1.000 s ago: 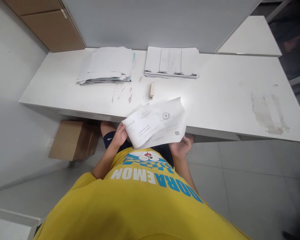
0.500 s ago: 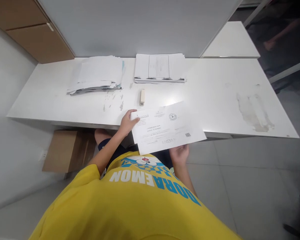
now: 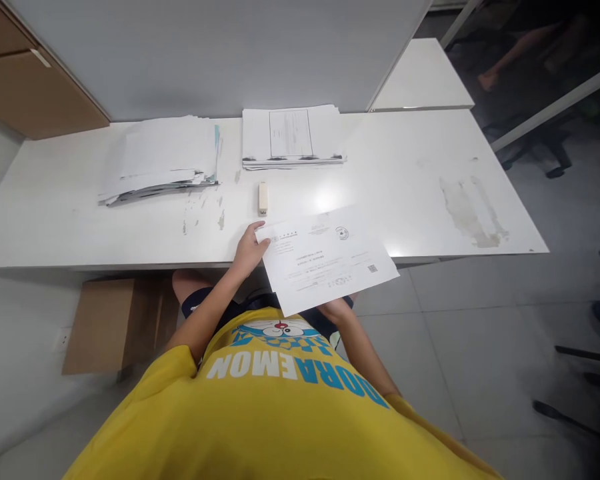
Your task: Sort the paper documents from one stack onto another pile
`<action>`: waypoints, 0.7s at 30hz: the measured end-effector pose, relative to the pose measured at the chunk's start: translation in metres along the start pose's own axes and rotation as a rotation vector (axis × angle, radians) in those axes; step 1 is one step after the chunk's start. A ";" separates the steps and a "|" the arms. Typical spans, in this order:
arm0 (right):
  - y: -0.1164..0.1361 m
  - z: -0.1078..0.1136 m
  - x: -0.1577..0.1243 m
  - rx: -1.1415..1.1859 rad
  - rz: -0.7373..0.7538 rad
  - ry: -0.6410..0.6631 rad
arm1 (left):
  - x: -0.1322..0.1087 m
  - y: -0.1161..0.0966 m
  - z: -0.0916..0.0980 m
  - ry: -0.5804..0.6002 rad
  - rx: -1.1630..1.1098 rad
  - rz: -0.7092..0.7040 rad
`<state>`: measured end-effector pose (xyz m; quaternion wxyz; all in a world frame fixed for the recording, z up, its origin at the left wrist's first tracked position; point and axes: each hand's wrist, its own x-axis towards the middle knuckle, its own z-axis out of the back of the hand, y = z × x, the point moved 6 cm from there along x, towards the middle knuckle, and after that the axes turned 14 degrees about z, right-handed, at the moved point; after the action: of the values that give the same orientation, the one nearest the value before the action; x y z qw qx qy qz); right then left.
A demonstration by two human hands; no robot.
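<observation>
A printed sheet of paper (image 3: pixel 325 260) with a round stamp and a small square code lies tilted over the desk's front edge and my lap. At its left corner, my left hand (image 3: pixel 251 248) is closed on it, thumb on top. My right hand (image 3: pixel 334 309) is beneath the lower edge of the sheet; its fingers are hidden by the paper. Just beyond my left hand, a small cream-coloured oblong object (image 3: pixel 263 199) rests on the desk.
On the white desk (image 3: pixel 390 173) stand an uneven paper stack (image 3: pixel 167 150) and a neater paper stack (image 3: pixel 293 137). A grey partition (image 3: pixel 240 53) rises behind them. A cardboard box (image 3: pixel 100 327) sits under the desk at left. Another person's arm (image 3: pixel 520 57) shows at far right.
My right hand has moved left and further under the sheet, so its fingers no longer show. My left hand keeps its hold on the corner. The view has shifted to the right.
</observation>
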<state>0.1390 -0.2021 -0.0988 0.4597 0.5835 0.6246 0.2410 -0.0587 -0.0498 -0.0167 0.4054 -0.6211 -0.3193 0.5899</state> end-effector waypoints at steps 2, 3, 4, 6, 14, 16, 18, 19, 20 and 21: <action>0.017 0.017 0.003 -0.156 0.020 0.070 | -0.001 -0.001 -0.003 0.004 -0.048 -0.030; 0.022 0.022 0.002 -0.216 -0.007 0.147 | -0.002 -0.001 -0.004 0.002 -0.057 -0.034; 0.025 0.023 -0.002 -0.248 -0.055 0.249 | -0.002 -0.001 -0.005 -0.005 -0.058 -0.032; 0.027 0.019 -0.016 -0.216 -0.156 0.452 | -0.001 0.000 -0.004 -0.028 -0.050 -0.023; 0.001 0.003 -0.025 0.158 0.051 -0.032 | 0.004 0.005 0.002 -0.173 0.103 -0.077; -0.005 -0.002 -0.024 0.148 0.106 -0.133 | 0.006 0.007 0.003 -0.178 0.080 -0.060; -0.008 -0.007 -0.022 0.136 0.132 -0.181 | 0.007 0.009 0.003 -0.160 0.032 -0.044; -0.008 -0.009 -0.022 0.133 0.139 -0.188 | 0.008 0.010 0.003 -0.148 0.013 -0.040; -0.007 -0.011 -0.022 0.134 0.146 -0.192 | 0.008 0.011 0.003 -0.138 -0.003 -0.040; -0.007 -0.012 -0.022 0.139 0.155 -0.194 | 0.009 0.011 0.004 -0.131 -0.018 -0.041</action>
<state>0.1232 -0.2213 -0.0923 0.4563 0.6809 0.5456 0.1745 -0.0625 -0.0470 -0.0309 0.3900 -0.5781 -0.3632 0.6179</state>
